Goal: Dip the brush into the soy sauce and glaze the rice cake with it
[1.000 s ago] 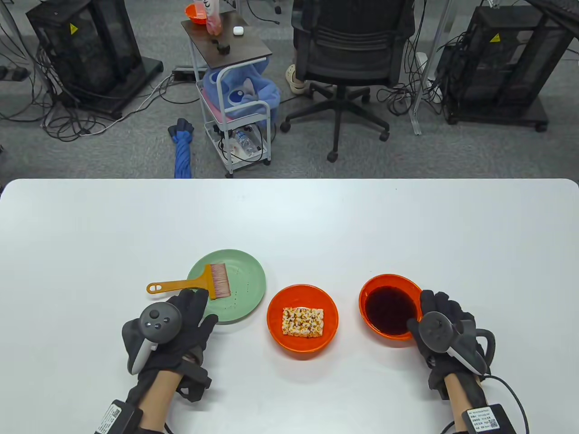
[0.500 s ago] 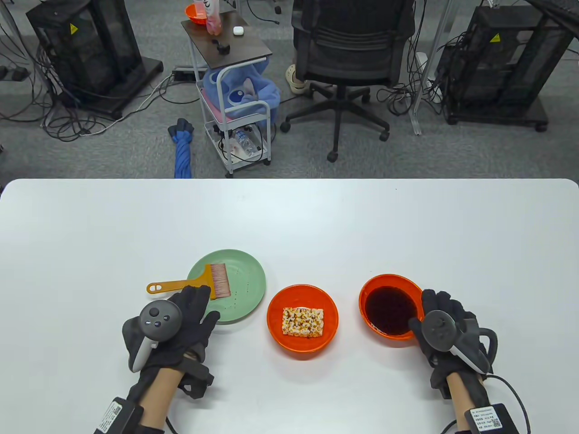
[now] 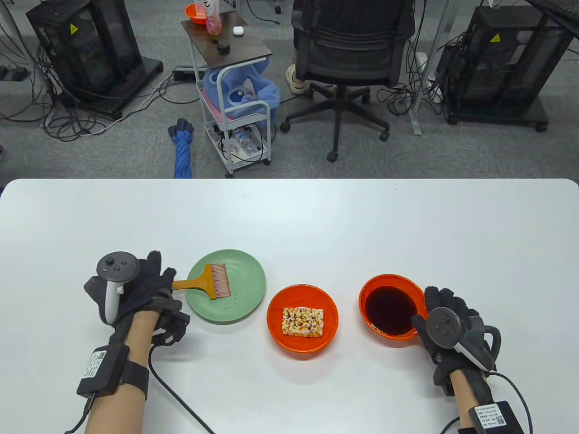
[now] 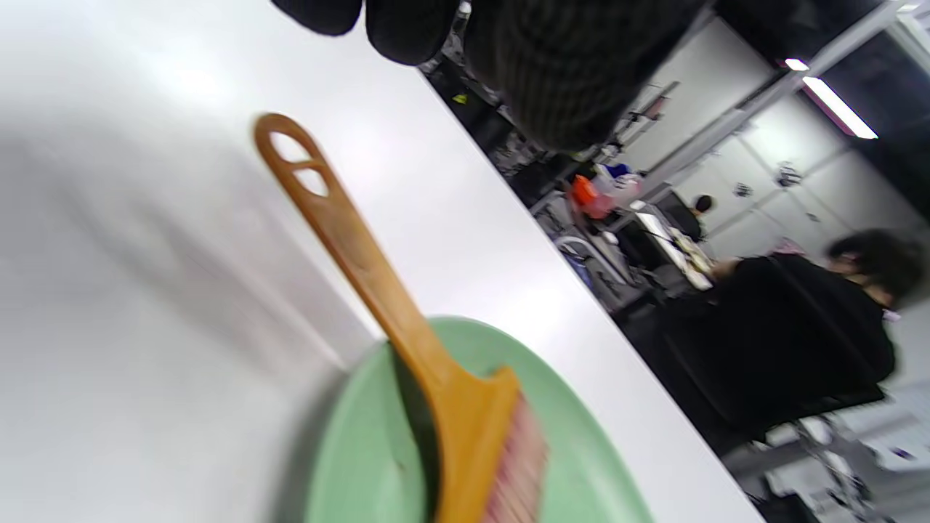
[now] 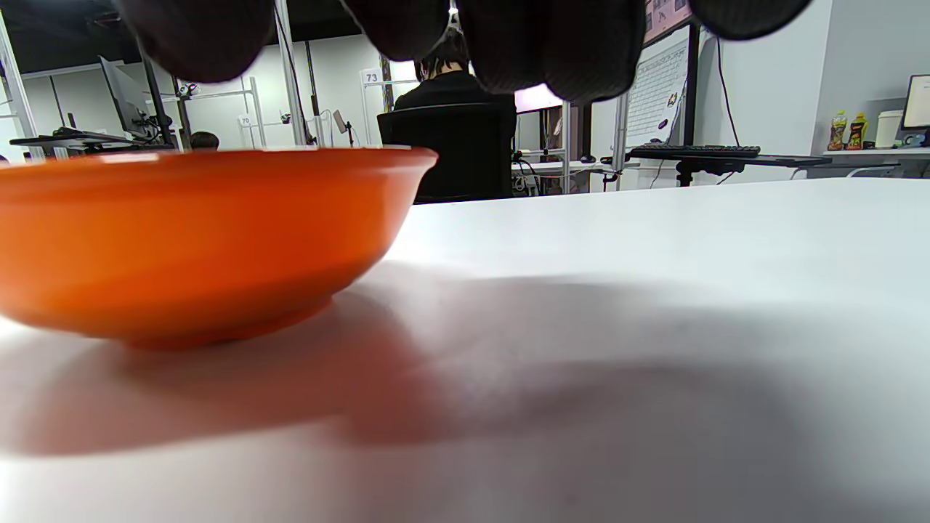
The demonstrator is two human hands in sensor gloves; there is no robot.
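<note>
An orange-handled brush lies with its pink bristles on a green plate, handle pointing left. My left hand hovers over the handle's end. In the left wrist view the brush lies free on the plate, below my fingertips, which do not touch it. A rice cake sits in an orange bowl. A second orange bowl holds dark soy sauce. My right hand rests beside its right rim, empty. In the right wrist view that bowl stands at the left.
The white table stretches far beyond the dishes. An office chair and a small cart stand on the floor past the far edge.
My left hand has moved from the plate's near edge up and to the left, over the brush handle's end. My right hand has barely shifted beside the soy sauce bowl.
</note>
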